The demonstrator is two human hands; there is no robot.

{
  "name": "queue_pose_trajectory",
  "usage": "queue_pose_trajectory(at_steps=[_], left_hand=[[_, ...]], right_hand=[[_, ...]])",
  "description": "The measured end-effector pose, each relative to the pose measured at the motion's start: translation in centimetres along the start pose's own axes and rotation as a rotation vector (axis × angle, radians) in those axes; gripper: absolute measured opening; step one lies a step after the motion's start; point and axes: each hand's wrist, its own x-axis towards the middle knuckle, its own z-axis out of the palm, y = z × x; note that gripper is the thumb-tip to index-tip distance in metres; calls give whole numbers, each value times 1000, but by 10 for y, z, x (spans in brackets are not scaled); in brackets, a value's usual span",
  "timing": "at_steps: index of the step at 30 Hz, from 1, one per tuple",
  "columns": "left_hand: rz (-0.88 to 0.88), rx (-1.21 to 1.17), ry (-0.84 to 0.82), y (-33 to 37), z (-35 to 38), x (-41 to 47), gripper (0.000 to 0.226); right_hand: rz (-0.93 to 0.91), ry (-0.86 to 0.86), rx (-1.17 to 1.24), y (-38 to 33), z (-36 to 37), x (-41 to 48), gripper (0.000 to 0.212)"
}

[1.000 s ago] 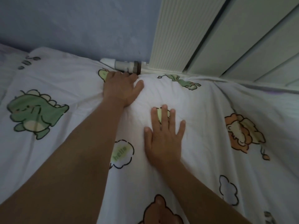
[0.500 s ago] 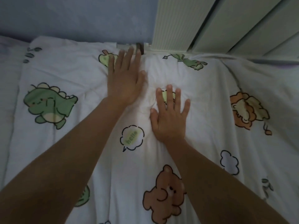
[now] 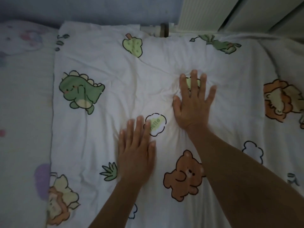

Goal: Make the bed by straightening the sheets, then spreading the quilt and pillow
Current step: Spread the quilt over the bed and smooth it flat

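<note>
Left hand (image 3: 136,153): I see it flat, fingers straight, pressing the quilt (image 3: 115,79).
Right hand (image 3: 192,106): flat, fingers spread, farther up the quilt.
Quilt edges: left edge lies on the bare sheet (image 3: 24,104); far edge meets the wall (image 3: 82,10).

Soft matt cloth bedding in front, hard pale panels behind.

Quilt (image 3: 115,66): white cloth, matt, no sheen, puffy w/ padding; fine creases & puckers where right hand (image 3: 192,102) and left hand (image 3: 136,155) press flat into it; cartoon prints lie flat in the fabric. Sheet (image 3: 24,104) at left: thinner-looking cloth, matt, smoother, faint pastel print. Wall (image 3: 90,9): blue, matt, looks painted. Ribbed panel (image 3: 202,12): off-white, hard, fine vertical ribs, low sheen; material unclear. Flat panels (image 3: 263,12) beside it: smooth, plain, approx. satin. Pipe fitting (image 3: 162,29) at quilt's far edge: white, smooth, looks plastic, w/ dark brown band.
</note>
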Motion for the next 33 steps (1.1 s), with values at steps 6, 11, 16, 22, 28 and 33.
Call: queue_pose_trajectory(at_steps=[6, 11, 16, 22, 28, 33], left_hand=[[-91, -66, 20, 20, 15, -49, 57], [-71, -52, 35, 11, 34, -74, 56], [-88, 21, 115, 15, 53, -67, 58], [-79, 37, 186, 12, 60, -69, 58], [-75, 66, 247, 8, 67, -68, 58], [-55, 76, 287, 6, 72, -70, 58]], right_hand=[[4, -21, 10, -1, 0, -1, 66], [14, -23, 30, -1, 1, -1, 65], [-9, -20, 11, 3, 1, 1, 65], [-14, 29, -2, 3, 5, 2, 65], [-47, 28, 23, 4, 0, 3, 64], [-86, 71, 211, -6, -18, -67, 56]])
